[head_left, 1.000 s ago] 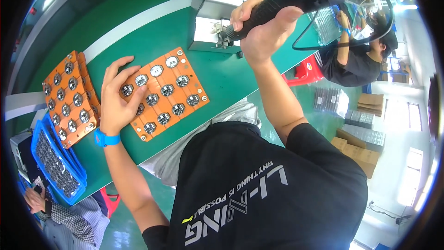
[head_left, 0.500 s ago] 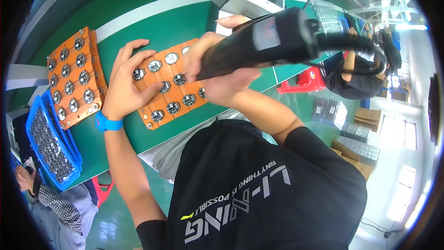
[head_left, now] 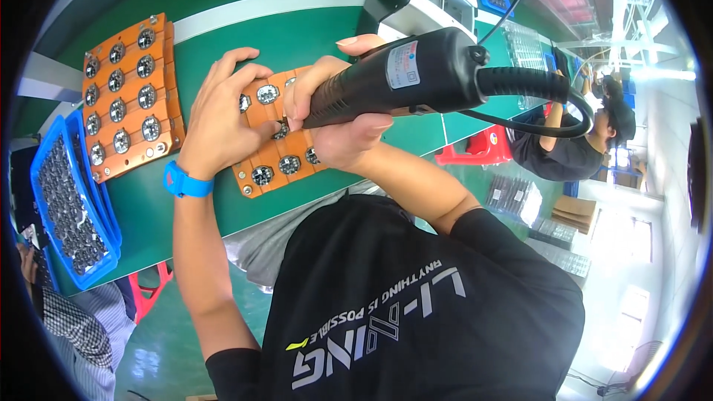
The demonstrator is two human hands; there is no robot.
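An orange fixture board (head_left: 273, 153) with several round metallic circuit pieces set in it lies on the green bench. Across its left side rests my left hand (head_left: 223, 115), fingers spread and thumb reaching over the middle pieces. My right hand (head_left: 343, 142) is wrapped around a black corded electric screwdriver (head_left: 386, 82), tilted with its front end down at the board. The tip sits by my left thumb, beside one round piece (head_left: 280, 131); the fingers hide exactly what it touches.
At the left stands a stack of similar orange boards (head_left: 130, 130), with blue trays (head_left: 111, 252) of small dark parts near it. A white and black machine (head_left: 423, 0) stands at the back. A co-worker (head_left: 564, 141) sits at the right near a red stool (head_left: 475, 147).
My right hand has brought the screwdriver leftward over the board, its tip now close to my left thumb. My left hand stays on the board. The whole view has shifted slightly.
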